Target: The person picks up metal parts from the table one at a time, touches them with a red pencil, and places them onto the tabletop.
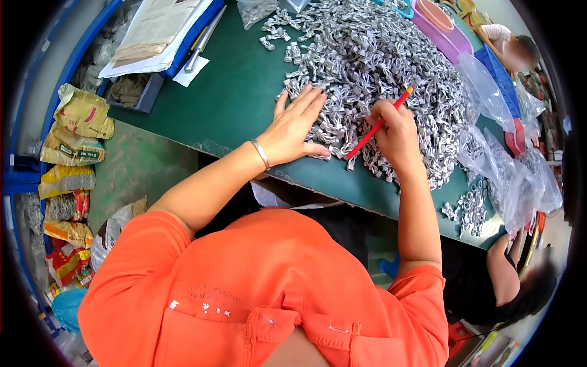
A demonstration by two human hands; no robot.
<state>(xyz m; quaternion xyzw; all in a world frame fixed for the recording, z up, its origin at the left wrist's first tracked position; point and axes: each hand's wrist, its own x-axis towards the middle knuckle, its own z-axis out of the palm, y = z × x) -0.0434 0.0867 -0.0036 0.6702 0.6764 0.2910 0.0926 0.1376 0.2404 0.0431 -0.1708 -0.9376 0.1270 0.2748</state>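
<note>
So, left hand [298,125] is at 12 o'clock, palm down, fingers fanned wide by the pile's edge. Right hand [397,133] at 1 o'clock is pinching a red pen [367,139], slanted. Big pile of little grey parts [391,58], 12 to 1 o'clock on the green counter [226,107]. Farther back: papers [174,21] at 11, pink basin [460,44] at 1.

A green-topped workbench [208,92] stands above a scuffed green floor [137,165]. Blue-framed shelving [21,185] runs along the left. Light glares off the workbench's near right corner.
</note>
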